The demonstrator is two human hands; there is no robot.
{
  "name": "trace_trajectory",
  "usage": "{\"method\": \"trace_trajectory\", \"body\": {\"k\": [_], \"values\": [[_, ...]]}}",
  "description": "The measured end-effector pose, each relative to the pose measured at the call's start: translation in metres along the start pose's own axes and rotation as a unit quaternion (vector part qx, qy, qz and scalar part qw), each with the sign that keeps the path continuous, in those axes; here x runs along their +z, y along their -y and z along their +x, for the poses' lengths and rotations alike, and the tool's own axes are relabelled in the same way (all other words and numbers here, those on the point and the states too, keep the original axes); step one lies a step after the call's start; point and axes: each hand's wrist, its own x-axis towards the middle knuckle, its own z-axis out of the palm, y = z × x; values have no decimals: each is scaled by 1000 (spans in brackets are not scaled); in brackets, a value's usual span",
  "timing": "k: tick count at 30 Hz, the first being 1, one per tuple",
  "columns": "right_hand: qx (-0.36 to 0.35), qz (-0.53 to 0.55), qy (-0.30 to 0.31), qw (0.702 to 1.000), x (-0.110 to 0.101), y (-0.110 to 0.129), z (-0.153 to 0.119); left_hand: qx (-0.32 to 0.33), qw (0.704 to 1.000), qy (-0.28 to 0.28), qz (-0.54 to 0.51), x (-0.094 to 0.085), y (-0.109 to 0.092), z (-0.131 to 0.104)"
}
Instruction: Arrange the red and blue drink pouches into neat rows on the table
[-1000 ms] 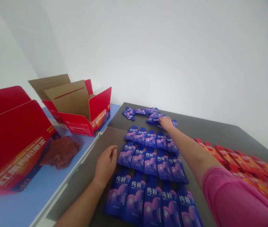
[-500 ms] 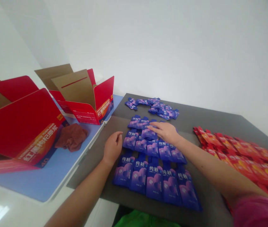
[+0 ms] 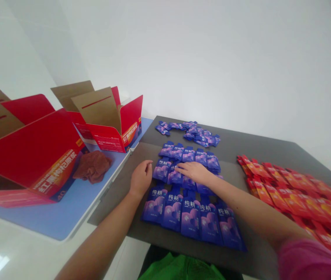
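Note:
Purple drink pouches [image 3: 190, 216] with spout-like tops lie in three overlapping rows on the dark tabletop [image 3: 111, 202]. My right hand [image 3: 194, 172] rests flat over the middle row, fingers stretched out and touching a pouch [image 3: 175, 175]; the palm hides parts of its neighbours. The back row [image 3: 189, 154] shows in full beyond my fingertips. Beside the left end of the middle row is my left hand [image 3: 141, 177], loosely curled, thumb apart from the fingers and nothing seen in it. A pouch [image 3: 162, 170] lies close to its fingertips.
More purple pouches [image 3: 203, 136] lie loosely at the back of the table. Red pouches [image 3: 294, 190] overlap in rows on the right. To the left, a blue-topped table [image 3: 51, 223] bears two open red cartons [image 3: 28, 151] [image 3: 110, 136] and a brown cloth [image 3: 93, 166].
My right hand has come nearer, from the back row to the middle row, uncovering the back pouches. My left hand stays beside the rows. The view has shifted slightly.

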Motion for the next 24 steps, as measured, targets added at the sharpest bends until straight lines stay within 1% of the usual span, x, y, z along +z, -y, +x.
{"method": "trace_trajectory", "body": {"k": [3, 6, 8, 9, 11, 13, 14, 16, 18, 20, 24], "values": [[-7, 19, 8, 1000, -3, -1, -1, 0, 1000, 3, 2, 0, -1, -1], [-5, 59, 0, 998, -6, -5, -5, 0, 1000, 5, 5, 0, -1, -1], [28, 80, -13, 996, -6, -13, -8, 1, 1000, 3, 7, 0, -1, -1], [62, 87, -18, 994, -5, -19, -9, 1, 1000, 3, 7, 0, -1, -2], [175, 99, -15, 980, -3, -37, -12, 3, 1000, 5, 10, 1, -1, -1], [301, 101, -2, 948, 2, -62, -15, 3, 1000, 7, 15, 1, 1, -1], [353, 97, 4, 931, 5, -76, -17, 3, 1000, 7, 17, 2, 1, -1], [424, 83, 13, 902, 12, -104, -20, 5, 1000, 6, 17, 3, 3, -1], [462, 69, 24, 884, 20, -130, -23, 9, 1000, 4, 17, 3, 4, -1], [483, 59, 38, 873, 30, -151, -24, 11, 1000, 1, 17, 3, 5, -1], [478, 40, 73, 874, 48, -180, -17, 7, 1000, -9, 16, 2, 6, -2]]}}
